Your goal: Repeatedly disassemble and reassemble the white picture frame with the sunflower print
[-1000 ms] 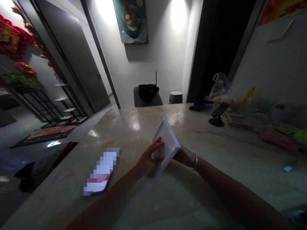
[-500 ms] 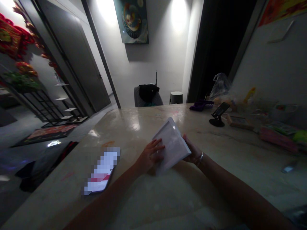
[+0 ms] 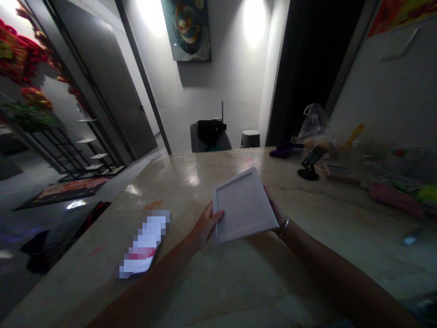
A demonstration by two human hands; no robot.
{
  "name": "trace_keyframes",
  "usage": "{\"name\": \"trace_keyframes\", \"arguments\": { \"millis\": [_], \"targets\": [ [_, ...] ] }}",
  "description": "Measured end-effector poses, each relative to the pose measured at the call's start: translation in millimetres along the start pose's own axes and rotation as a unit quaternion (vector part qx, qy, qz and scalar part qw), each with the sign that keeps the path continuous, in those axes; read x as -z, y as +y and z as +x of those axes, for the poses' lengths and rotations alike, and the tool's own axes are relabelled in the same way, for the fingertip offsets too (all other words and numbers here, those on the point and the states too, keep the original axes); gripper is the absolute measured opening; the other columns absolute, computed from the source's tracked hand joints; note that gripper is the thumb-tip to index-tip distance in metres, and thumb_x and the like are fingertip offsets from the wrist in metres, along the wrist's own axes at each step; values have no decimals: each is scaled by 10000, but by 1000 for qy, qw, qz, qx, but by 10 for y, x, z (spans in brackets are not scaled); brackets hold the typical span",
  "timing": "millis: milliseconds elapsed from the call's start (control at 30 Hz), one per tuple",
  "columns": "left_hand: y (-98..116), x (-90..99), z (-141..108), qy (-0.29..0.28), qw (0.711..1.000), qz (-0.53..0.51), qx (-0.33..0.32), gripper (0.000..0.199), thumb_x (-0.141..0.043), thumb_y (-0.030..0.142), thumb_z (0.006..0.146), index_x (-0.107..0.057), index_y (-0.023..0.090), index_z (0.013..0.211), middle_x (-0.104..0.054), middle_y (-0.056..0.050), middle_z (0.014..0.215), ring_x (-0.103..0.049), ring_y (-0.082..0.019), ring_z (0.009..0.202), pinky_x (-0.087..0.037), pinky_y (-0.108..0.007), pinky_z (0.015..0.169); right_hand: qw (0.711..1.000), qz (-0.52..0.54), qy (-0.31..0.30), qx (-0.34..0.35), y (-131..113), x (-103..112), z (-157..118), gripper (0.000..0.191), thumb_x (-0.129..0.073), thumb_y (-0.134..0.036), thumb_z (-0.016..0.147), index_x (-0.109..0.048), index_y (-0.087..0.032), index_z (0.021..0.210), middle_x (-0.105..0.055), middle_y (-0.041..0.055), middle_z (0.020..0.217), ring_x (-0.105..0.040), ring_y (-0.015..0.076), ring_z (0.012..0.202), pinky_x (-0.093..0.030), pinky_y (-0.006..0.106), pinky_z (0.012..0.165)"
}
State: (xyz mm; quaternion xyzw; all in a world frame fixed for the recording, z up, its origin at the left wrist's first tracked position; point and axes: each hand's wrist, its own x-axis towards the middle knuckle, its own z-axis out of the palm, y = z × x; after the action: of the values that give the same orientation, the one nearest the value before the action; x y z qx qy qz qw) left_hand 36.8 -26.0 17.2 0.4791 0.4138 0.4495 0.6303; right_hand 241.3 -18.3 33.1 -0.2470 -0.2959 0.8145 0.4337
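A flat white rectangular panel with a raised rim, like a shallow frame or box lid (image 3: 241, 205), is held tilted above the table (image 3: 218, 282). My left hand (image 3: 206, 225) grips its left edge, the thumb lying over the rim and the other fingers out of sight underneath. At the right edge, my right hand (image 3: 277, 212) supports it from behind; most of its fingers are hidden by the panel. A bracelet circles my right wrist. To the left of my left forearm lies a phone (image 3: 145, 243) with a lit, pixelated screen.
Toward the right stand a black phone stand (image 3: 310, 164), a wooden frame (image 3: 341, 174) and a pink item (image 3: 396, 198). Purple objects (image 3: 286, 149) and a clear plastic bag (image 3: 314, 120) sit at the far right. Beyond the table is a grey chair (image 3: 211, 136).
The white panel has turned to face me more squarely, its rim now showing all round. My left hand has shifted from lying across its face to gripping its left edge.
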Motion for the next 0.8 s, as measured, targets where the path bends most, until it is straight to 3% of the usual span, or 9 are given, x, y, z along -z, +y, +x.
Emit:
{"name": "trace_keyframes", "arguments": {
  "millis": [67, 133, 233, 333, 433, 600, 800],
  "targets": [
    [-14, 34, 35, 47, 998, 11, -31, 565, -605, 339, 684, -432, 164, 1193, -582, -107, 1121, -579, -231, 964, -469, -354, 819, 1000, -26, 0, -1, -16, -13, 8, 631, -177, -615, 824, -555, -155, 1033, -661, 87, 911, -603, 211, 916, -423, 380, 870],
    [-40, 95, 88, 135, 986, 52, -86, 591, -571, 297, 701, -377, 172, 1245, -529, -100, 1201, -541, -221, 1032, -436, -353, 872, 998, -56, -1, 10, -18, -10, 27, 593, -192, -587, 837, -561, -156, 1012, -660, 91, 904, -606, 215, 901, -437, 385, 845],
    [-88, 197, 164, 201, 961, 130, -137, 604, -523, 281, 735, -318, 169, 1292, -472, -97, 1270, -476, -221, 1120, -373, -365, 944, 990, -127, 35, 45, 30, 40, 85, 379, -355, -444, 843, -560, -159, 986, -661, 76, 879, -620, 194, 823, -469, 345, 775],
    [-133, 268, 212, 199, 944, 197, -172, 611, -497, 319, 761, -290, 165, 1314, -442, -97, 1304, -436, -214, 1165, -321, -364, 988, 962, -237, 112, 76, 110, 132, 163, 230, -501, -279, 771, -555, -171, 967, -659, 45, 863, -615, 165, 758, -479, 291, 708],
    [-156, 307, 240, 185, 938, 237, -175, 588, -429, 354, 797, -290, 124, 1321, -409, -113, 1332, -407, -199, 1194, -283, -345, 1015, 925, -330, 157, 101, 146, 236, 225, 225, -507, -269, 751, -564, -167, 944, -655, 40, 879, -601, 168, 775, -476, 283, 690],
    [-135, 367, 265, 197, 921, 300, -150, 469, -407, 304, 796, -460, 104, 1218, -498, -112, 1258, -468, -204, 1138, -323, -359, 985, 855, -465, 195, 126, 93, 362, 274, 232, -483, -263, 749, -587, -142, 918, -654, 52, 902, -594, 178, 803, -456, 271, 693],
    [-114, 412, 279, 183, 894, 381, -148, 440, -417, 260, 782, -492, 111, 1189, -574, -104, 1167, -536, -197, 1049, -379, -344, 929, 752, -604, 221, 144, 94, 434, 321, 268, -467, -226, 770, -584, -120, 986, -651, 88, 948, -588, 171, 807, -429, 249, 688]
  ]
}}
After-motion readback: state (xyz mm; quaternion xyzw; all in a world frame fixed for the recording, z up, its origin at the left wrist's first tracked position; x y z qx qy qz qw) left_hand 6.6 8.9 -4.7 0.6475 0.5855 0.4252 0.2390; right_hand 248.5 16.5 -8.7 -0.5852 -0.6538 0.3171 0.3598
